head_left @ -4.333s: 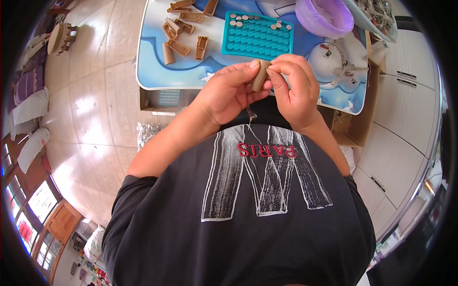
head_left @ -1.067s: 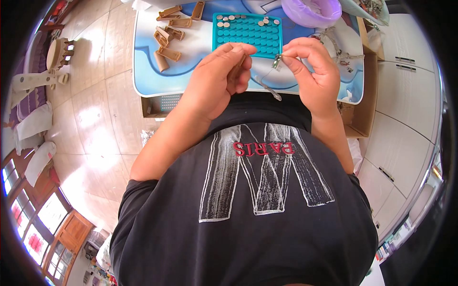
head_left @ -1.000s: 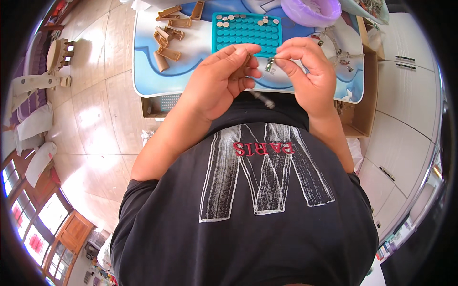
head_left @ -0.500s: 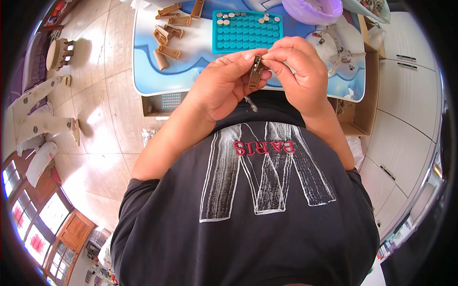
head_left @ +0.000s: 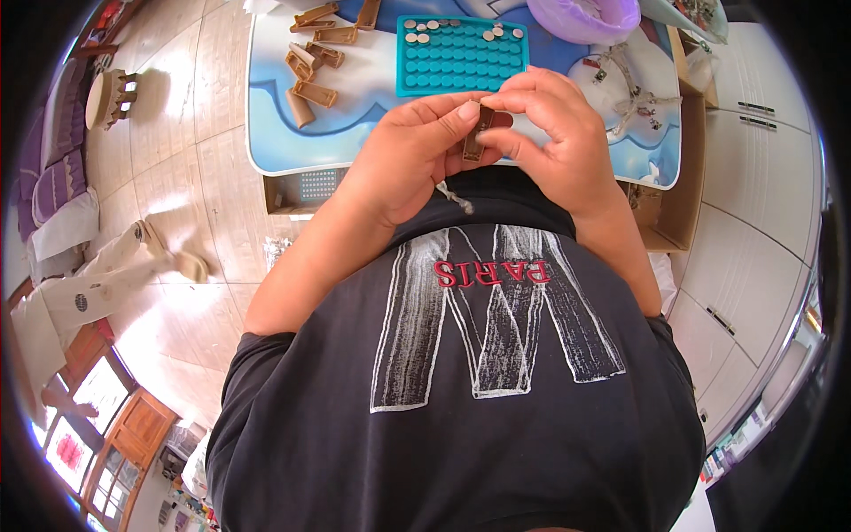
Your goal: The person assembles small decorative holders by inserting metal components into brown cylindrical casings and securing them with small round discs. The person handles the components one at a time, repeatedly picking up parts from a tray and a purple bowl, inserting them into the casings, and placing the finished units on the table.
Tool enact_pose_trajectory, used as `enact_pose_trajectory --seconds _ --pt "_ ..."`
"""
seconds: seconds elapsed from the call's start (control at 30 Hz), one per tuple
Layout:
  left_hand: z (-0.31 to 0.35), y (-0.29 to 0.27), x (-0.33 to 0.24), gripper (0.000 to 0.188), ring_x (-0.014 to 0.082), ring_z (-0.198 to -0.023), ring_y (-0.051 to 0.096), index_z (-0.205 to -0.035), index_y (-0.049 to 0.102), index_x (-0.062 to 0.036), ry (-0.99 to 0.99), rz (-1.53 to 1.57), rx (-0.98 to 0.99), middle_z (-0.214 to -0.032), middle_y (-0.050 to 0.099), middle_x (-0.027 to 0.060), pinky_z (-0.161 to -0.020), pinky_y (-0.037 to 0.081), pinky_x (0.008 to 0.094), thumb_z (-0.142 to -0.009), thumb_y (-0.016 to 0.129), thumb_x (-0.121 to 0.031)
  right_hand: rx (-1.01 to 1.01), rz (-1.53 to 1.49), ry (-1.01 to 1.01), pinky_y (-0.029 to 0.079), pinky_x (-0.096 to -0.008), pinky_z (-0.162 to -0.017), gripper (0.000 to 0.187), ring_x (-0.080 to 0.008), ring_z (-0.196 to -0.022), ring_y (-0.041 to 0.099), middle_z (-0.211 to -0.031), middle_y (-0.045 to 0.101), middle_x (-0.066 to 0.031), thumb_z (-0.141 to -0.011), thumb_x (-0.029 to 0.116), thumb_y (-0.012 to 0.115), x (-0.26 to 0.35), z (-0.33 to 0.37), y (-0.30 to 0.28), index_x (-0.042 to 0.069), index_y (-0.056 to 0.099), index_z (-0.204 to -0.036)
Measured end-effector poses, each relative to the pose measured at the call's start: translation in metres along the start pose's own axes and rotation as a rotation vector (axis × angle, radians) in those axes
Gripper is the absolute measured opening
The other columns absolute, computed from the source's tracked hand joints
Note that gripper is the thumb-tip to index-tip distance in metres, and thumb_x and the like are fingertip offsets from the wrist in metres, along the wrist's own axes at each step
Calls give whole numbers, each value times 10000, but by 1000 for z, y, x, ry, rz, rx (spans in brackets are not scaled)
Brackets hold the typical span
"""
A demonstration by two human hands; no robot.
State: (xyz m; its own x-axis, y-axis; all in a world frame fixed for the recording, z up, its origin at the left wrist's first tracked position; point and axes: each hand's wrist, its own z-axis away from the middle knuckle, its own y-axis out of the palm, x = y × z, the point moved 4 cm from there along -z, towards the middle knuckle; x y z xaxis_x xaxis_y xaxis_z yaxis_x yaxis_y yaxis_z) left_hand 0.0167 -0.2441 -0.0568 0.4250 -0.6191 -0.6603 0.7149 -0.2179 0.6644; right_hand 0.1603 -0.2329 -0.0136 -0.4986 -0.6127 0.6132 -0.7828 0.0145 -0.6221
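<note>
Just over the table's front edge, my left hand (head_left: 403, 151) is closed around a small brown plastic casing (head_left: 473, 146), held upright with its hollow side showing. The thumb of my right hand (head_left: 567, 142) presses on the casing's inside, and its fingers curl around the top end. What sits inside the casing is too small to make out. Beyond my hands lies a teal tray (head_left: 461, 67) with rows of round recesses; several silver button cells (head_left: 423, 38) rest along its far rows. More brown casings (head_left: 315, 93) lie loose left of the tray.
A lilac basin (head_left: 585, 31) stands at the back right. Thin wires with small parts (head_left: 634, 97) lie on the blue and white table (head_left: 266, 146) at the right. Left on the floor is a round stool (head_left: 108, 99); a person in pale trousers (head_left: 89, 288) walks there.
My right thumb has moved down from the casing's top end onto its inside. The casing stands a little straighter. At the left, the walking person has moved lower in the view.
</note>
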Motion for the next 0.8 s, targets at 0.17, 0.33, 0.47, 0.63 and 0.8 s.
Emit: enact_pose_trajectory --seconds 0.17,0.33,0.47,0.63,0.8 --pt "0 -1 2 324 150 -957 606 -1152 527 42 6 60 -10 -1031 614 86 -881 491 299 -961 435 -204 43 -24 32 430 -359 -766 238 -264 -795 573 -863 601 -76 -690 128 708 1 3 2 54 635 -904" --pt "-2 -3 3 314 141 -935 609 -1131 536 40 -2 51 32 -1021 616 83 -874 493 287 -964 429 -204 33 54 -42 443 -389 -827 206 -246 -793 581 -838 604 -59 -703 113 702 0 3 2 56 658 -896" --pt "-3 -3 3 309 132 -926 609 -1123 541 33 15 45 12 -1014 618 79 -866 494 278 -968 416 -204 -29 97 -74 441 -420 -871 192 -230 -784 584 -820 605 -42 -695 100 708 0 5 6 59 672 -880" --pt "-2 -1 2 295 136 -932 608 -1130 535 22 41 94 -7 -1023 613 71 -870 490 287 -970 408 -191 -73 104 -45 442 -418 -866 178 -227 -784 581 -828 606 -33 -683 78 718 0 6 8 66 670 -854" --pt "-5 -2 2 279 142 -928 608 -1134 525 14 57 115 -15 -1020 609 65 -867 491 302 -968 411 -179 -91 85 -80 442 -420 -866 135 -230 -776 572 -850 603 -24 -678 68 720 -2 11 11 68 651 -794"
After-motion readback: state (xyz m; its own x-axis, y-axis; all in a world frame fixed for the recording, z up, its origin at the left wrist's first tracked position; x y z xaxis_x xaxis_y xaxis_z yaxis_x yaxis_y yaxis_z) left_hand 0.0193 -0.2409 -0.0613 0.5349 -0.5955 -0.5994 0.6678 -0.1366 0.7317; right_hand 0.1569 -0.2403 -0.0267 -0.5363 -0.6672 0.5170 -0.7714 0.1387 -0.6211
